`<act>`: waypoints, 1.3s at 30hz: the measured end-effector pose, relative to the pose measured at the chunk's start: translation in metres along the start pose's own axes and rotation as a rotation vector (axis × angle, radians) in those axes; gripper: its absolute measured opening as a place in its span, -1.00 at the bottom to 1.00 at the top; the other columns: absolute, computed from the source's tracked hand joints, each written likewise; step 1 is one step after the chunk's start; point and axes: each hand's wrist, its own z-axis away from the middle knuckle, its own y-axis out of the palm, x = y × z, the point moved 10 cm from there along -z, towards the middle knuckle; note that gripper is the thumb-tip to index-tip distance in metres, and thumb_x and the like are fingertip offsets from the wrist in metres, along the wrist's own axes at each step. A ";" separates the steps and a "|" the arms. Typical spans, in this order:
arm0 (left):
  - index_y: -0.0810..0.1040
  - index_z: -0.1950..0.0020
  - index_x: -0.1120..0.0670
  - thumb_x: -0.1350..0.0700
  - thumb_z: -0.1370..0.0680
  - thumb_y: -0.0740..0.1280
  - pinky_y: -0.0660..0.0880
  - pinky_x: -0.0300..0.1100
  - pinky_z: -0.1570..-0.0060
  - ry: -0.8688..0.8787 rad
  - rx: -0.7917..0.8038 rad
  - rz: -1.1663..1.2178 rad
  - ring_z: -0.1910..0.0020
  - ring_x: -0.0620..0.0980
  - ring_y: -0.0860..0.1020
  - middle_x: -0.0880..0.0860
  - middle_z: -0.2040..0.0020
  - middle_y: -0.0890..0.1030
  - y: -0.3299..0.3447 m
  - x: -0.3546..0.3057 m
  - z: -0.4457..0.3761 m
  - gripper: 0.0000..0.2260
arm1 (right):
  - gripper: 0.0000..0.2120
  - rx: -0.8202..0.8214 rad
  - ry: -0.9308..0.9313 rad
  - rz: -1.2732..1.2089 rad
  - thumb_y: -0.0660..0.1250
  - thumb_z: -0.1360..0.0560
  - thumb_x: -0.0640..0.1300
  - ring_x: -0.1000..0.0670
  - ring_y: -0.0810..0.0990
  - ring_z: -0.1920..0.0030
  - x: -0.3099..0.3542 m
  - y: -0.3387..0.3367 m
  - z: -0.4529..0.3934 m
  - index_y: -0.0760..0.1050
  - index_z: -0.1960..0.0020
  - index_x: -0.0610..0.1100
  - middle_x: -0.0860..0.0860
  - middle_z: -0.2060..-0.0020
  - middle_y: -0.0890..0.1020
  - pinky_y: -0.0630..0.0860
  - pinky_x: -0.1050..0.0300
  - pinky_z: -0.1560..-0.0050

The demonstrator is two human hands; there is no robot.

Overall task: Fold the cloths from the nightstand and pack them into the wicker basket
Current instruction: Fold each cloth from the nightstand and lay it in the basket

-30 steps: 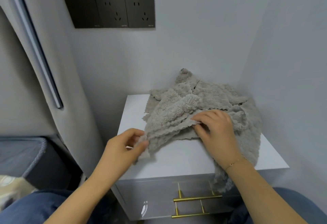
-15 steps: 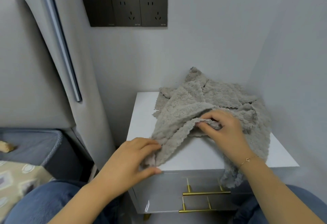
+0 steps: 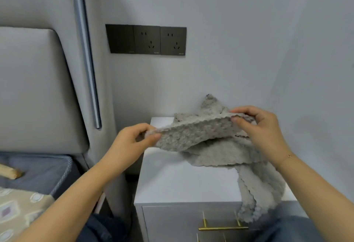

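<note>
— White nightstand (image 3: 183, 182) with gold handles is seen in a grey corner; where are the cloths?

— One grey fluffy cloth (image 3: 193, 133) is pinched above it by left hand (image 3: 132, 140) and right hand (image 3: 262, 127); the rest are heaped beneath.

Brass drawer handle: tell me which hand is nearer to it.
Right. The right hand is above the brass drawer handle, slightly to its right; the left hand is up and far to its left.

Bare forearms, no sleeves; thin gold chain bracelet (image 3: 289, 155) on right wrist; blue jeans (image 3: 287, 230)
</note>
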 end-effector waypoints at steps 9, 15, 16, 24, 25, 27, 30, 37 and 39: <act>0.61 0.02 0.18 0.13 -0.56 0.39 0.41 -0.31 0.18 0.003 -0.096 0.074 0.23 -0.12 0.53 0.05 0.17 0.63 -0.046 -0.061 -0.117 -0.88 | -0.85 -0.154 0.128 -0.180 0.47 -0.44 -0.28 0.05 0.61 0.19 0.020 -0.039 -0.112 0.59 0.01 -0.26 -0.10 0.18 0.64 0.53 0.37 0.20; 0.63 0.04 0.02 0.16 -0.55 0.39 0.52 -0.22 0.05 0.171 -0.302 -0.087 0.08 -0.05 0.59 -0.02 0.09 0.65 -0.088 -0.118 -0.135 -0.94 | -0.82 -0.194 0.052 -0.265 0.43 -0.49 -0.24 0.08 0.63 0.14 0.060 -0.062 -0.137 0.62 -0.09 -0.25 -0.07 0.14 0.66 0.55 0.25 -0.01; 0.63 0.05 0.01 0.16 -0.54 0.40 0.51 -0.27 0.08 0.191 -0.309 -0.100 0.09 -0.08 0.59 -0.04 0.11 0.65 -0.091 -0.121 -0.130 -0.94 | -0.82 -0.187 0.045 -0.255 0.43 -0.49 -0.23 0.05 0.63 0.12 0.063 -0.064 -0.135 0.63 -0.09 -0.23 -0.09 0.12 0.66 0.55 0.21 -0.06; 0.65 0.12 -0.03 0.19 -0.51 0.43 0.52 -0.34 0.12 0.103 -0.008 -0.088 0.15 -0.19 0.61 -0.06 0.18 0.67 -0.054 -0.069 -0.040 -0.89 | -0.88 0.016 0.153 -0.198 0.44 -0.44 -0.27 0.12 0.64 0.25 0.050 -0.048 -0.032 0.64 0.03 -0.22 -0.05 0.25 0.69 0.54 0.39 0.13; 0.66 0.13 -0.01 0.20 -0.50 0.44 0.54 -0.26 0.10 0.078 0.042 -0.087 0.14 -0.14 0.62 -0.04 0.17 0.68 -0.047 -0.058 -0.024 -0.90 | -0.90 0.063 0.191 -0.189 0.45 -0.41 -0.28 0.12 0.65 0.27 0.043 -0.045 -0.013 0.64 0.07 -0.20 -0.04 0.29 0.70 0.54 0.40 0.17; 0.67 0.16 0.01 0.23 -0.47 0.46 0.56 -0.18 0.08 0.012 0.179 -0.036 0.16 -0.10 0.63 0.04 0.16 0.69 -0.027 -0.035 0.010 -0.89 | -0.88 0.149 0.294 -0.172 0.48 -0.34 -0.29 0.07 0.68 0.29 0.021 -0.035 0.026 0.65 0.13 -0.18 -0.05 0.31 0.71 0.55 0.38 0.22; 0.68 0.15 -0.02 0.20 -0.46 0.47 0.57 -0.26 0.10 -0.079 0.390 0.007 0.16 -0.10 0.64 0.06 0.14 0.69 0.005 -0.004 0.053 -0.89 | -0.88 0.286 0.426 -0.082 0.51 -0.29 -0.29 0.08 0.68 0.28 -0.014 -0.020 0.075 0.69 0.16 -0.20 -0.07 0.27 0.72 0.55 0.38 0.22; 0.69 0.11 -0.08 0.01 -0.45 0.48 0.49 -0.24 -0.01 -0.161 0.608 0.064 0.06 -0.15 0.62 -0.07 0.08 0.68 0.040 0.040 0.095 -0.95 | -0.90 0.491 0.552 -0.019 0.53 -0.28 -0.27 0.07 0.64 0.33 -0.049 0.002 0.122 0.70 0.20 -0.21 -0.15 0.31 0.70 0.55 0.33 0.25; 0.69 0.07 -0.06 -0.11 -0.45 0.48 0.49 -0.09 0.03 -0.154 0.660 0.076 0.11 -0.03 0.58 -0.03 0.09 0.68 0.042 0.038 0.097 -0.84 | -0.87 0.510 0.529 -0.010 0.53 -0.23 -0.17 0.06 0.64 0.33 -0.046 0.004 0.120 0.71 0.23 -0.16 -0.14 0.31 0.70 0.56 0.32 0.24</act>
